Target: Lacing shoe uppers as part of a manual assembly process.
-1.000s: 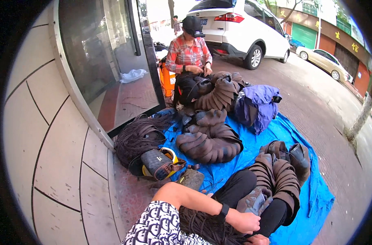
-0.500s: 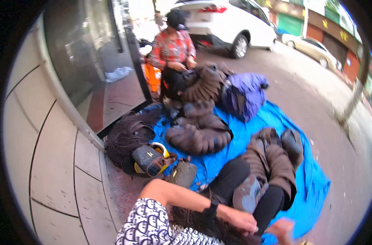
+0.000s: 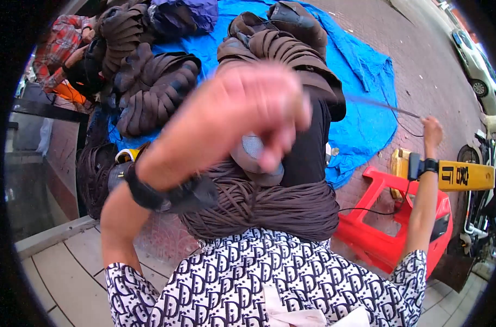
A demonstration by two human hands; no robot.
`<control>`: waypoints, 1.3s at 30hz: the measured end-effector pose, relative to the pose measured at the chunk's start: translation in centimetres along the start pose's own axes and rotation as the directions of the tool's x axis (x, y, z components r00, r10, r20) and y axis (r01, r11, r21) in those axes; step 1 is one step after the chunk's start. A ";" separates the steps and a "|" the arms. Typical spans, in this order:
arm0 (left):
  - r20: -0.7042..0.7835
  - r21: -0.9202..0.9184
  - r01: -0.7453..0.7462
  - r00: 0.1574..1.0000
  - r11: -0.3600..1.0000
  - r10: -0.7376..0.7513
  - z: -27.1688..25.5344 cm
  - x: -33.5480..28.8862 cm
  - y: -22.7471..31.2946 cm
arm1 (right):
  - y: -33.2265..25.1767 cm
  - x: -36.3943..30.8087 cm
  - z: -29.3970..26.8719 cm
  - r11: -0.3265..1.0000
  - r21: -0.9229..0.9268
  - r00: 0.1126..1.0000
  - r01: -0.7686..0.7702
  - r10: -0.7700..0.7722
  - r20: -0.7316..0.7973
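Observation:
My left hand is close to the camera, blurred, with its fingers curled inward. At the right, my right hand closes on a thin dark cord. The cord runs straight toward my left hand, where its end is blurred. A thick bundle of brown cords lies across my lap. Beyond it, over my legs, a fanned stack of brown pieces like nested shoe uppers rests; a grey rounded piece is partly hidden behind my left hand.
A blue tarp spreads ahead, bearing more brown stacks and a purple bag. Right of me are a red plastic stool and a yellow sign. A person in a plaid shirt works at the far left.
My view has swung down and right. My hands, together low by my legs before, are now far apart: the left raised near the camera, the right out to the side with the cord stretched.

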State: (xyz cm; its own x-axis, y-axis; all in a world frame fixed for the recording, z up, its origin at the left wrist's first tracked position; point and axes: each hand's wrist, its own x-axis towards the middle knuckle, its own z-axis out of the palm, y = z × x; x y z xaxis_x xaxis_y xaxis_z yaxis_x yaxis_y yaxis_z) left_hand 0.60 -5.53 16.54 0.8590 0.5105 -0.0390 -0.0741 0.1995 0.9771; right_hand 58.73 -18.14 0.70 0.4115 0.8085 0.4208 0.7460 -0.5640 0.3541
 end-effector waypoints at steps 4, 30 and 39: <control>-0.069 -0.142 -0.229 0.973 0.963 0.221 -3.7 2.1 5.9 | -2.9 -3.8 1.8 0.993 0.106 0.982 -0.047 0.027 0.189; -0.141 0.492 0.387 0.920 0.780 -0.367 -1.5 -0.5 -5.8 | -28.7 -8.0 -22.7 -0.036 0.952 0.764 0.303 -0.588 -0.265; -0.077 0.222 0.535 0.843 0.815 -0.532 -0.5 -0.5 -7.7 | -30.7 -8.6 -23.6 -0.087 0.879 0.664 0.469 -0.621 -0.416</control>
State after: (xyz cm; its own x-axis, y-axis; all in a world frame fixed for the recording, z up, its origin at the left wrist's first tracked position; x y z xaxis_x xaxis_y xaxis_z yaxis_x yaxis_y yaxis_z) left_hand 0.50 -6.89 8.89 0.7247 0.3884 -0.5692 0.5114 0.2504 0.8220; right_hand 19.91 -11.75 5.91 -0.4078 0.8171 0.4075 0.5882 0.5764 -0.5672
